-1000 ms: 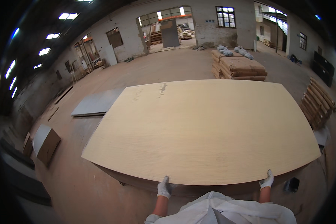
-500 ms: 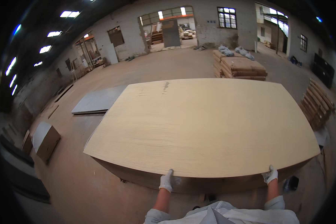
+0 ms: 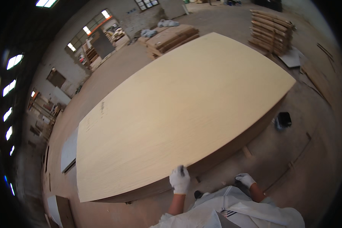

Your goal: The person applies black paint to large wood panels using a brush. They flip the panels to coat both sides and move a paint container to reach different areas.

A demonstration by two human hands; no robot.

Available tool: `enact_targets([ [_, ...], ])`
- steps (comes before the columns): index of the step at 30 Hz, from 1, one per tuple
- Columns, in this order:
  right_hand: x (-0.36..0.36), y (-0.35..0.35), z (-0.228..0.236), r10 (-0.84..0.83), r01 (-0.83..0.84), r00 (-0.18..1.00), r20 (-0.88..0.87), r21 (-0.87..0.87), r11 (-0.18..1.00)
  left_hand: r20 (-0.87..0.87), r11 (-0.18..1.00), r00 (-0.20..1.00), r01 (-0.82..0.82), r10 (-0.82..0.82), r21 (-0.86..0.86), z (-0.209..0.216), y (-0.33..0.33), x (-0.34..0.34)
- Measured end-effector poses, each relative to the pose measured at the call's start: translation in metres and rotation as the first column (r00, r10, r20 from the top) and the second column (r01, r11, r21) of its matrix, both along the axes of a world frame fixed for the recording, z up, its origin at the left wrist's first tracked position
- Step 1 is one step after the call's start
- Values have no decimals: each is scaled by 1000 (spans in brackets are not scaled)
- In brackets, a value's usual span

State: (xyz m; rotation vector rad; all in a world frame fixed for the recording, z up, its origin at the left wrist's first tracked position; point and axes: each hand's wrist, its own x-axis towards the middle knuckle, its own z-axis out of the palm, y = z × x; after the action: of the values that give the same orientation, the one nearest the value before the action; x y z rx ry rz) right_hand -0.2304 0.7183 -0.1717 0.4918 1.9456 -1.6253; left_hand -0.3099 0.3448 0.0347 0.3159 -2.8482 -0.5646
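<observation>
A large pale-yellow wood-grain sheet (image 3: 178, 110) lies flat on a thick stack with a brown side (image 3: 235, 144). Both my hands wear white gloves with dark patches. My left hand (image 3: 179, 180) is at the near edge of the sheet, fingers curled in; a dark patch shows at its fingertips, and I cannot make out whether this is an object or the glove. Away from the stack, my right hand (image 3: 247, 180) hangs beside my body, its fingers loosely stretched to the left and its palm partly hidden.
A black container (image 3: 283, 121) stands on the floor right of the stack. Beyond are brown bundles (image 3: 173, 38) with plastic on top and a pile of brown packs (image 3: 271, 32). Grey panels (image 3: 69, 150) lie at the left. A grey-topped block (image 3: 60, 211) sits lower left.
The view has turned to the right, and the sheet now lies slanted. My right hand has left the sheet's edge and come close to my body. My left hand remains at the near edge, now curled.
</observation>
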Motion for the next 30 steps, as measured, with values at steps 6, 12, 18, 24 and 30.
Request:
enact_targets([
  [6,77,182,-10,-498,474,861,102,196,858,-3,797,808,581,-589,-163,-47,180,-137],
  [12,173,322,0,-982,991,132,136,-41,128,258,659,789,609,-557,-441,-56,314,-218],
  [18,236,318,-62,-926,961,-240,291,-61,-268,243,646,763,640,-599,-416,-39,323,-210],
  [24,230,321,-111,-768,987,-133,626,12,-162,54,586,634,742,-772,-325,-31,485,-197],
  [30,132,511,-95,-886,990,-96,455,135,-37,70,304,297,895,-952,327,-165,763,-224],
])
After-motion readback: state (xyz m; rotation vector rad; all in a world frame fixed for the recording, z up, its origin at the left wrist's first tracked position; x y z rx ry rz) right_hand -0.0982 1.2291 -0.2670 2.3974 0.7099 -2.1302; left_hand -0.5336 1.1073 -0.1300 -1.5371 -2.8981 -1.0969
